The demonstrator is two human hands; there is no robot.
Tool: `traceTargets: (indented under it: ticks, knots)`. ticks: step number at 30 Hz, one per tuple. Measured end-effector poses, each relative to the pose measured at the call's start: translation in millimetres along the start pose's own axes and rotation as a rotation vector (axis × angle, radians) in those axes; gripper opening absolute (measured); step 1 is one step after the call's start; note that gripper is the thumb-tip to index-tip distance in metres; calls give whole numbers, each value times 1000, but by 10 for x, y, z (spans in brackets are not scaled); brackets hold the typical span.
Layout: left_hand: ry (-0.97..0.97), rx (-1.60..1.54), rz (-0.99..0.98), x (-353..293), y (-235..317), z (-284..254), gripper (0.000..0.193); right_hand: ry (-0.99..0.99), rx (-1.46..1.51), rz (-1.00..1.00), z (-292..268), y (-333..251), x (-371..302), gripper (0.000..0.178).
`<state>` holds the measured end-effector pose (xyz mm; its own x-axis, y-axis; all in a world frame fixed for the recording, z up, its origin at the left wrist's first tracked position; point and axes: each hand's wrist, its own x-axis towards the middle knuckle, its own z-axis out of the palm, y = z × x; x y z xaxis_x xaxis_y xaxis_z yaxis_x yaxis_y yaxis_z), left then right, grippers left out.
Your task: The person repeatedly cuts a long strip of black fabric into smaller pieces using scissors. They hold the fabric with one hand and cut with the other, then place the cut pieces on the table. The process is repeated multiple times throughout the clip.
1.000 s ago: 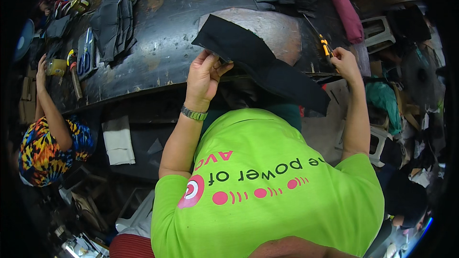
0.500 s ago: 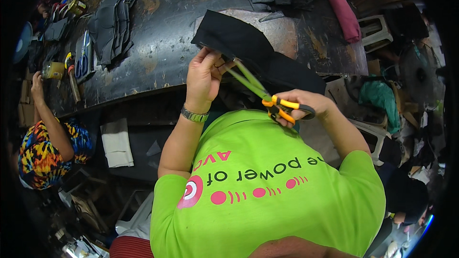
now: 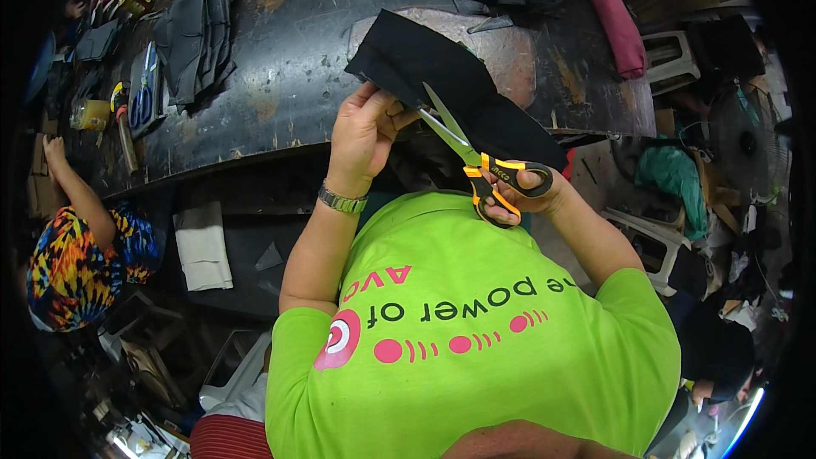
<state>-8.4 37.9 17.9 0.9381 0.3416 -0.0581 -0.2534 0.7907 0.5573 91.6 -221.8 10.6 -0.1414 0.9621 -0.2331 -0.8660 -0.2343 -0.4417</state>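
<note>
Scuffed dark tabletop [image 3: 297,51] stretches across this cluttered workshop, dark cut pieces [image 3: 195,42] piled toward its left, a fan [image 3: 748,132] off to the right. Above the near edge hangs black fabric [image 3: 442,68], its lower-left edge pinched in the left hand [image 3: 361,132]! Apart from it, the right hand [image 3: 548,200] grips orange-and-black scissors [image 3: 470,153], blades spread at the cloth.

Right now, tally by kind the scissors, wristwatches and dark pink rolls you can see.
Scissors: 2 (orange-and-black pair in your right hand, blue-handled pair farther left)
Metal-band wristwatch: 1
Dark pink roll: 1
Total: 4
</note>
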Motion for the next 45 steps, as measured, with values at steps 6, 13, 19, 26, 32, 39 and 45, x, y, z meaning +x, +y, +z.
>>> traceTargets:
  ticks: [6,13,19,26,32,39,45]
  knots:
    - [-78,-3,4,9,16,-44,20,-5,-37,-25,28,4,6,68]
    - [-138,-11,-58,-71,-53,2,19,25,-36,-85,49,106,99,74]
    - [-177,69,-19,-79,-17,-49,18,34,-84,-99,128,94,155,75]
    - [-175,134,19,-81,-7,-130,18,50,-177,-95,305,41,174,75]
    - [-176,195,8,-89,-21,-208,19,47,-223,-99,317,48,164,69]
    - [-123,159,46,-120,-12,-79,18,2,-108,-130,269,86,219,65]
    - [-104,24,62,-87,83,-20,17,-18,-53,-116,279,94,239,60]
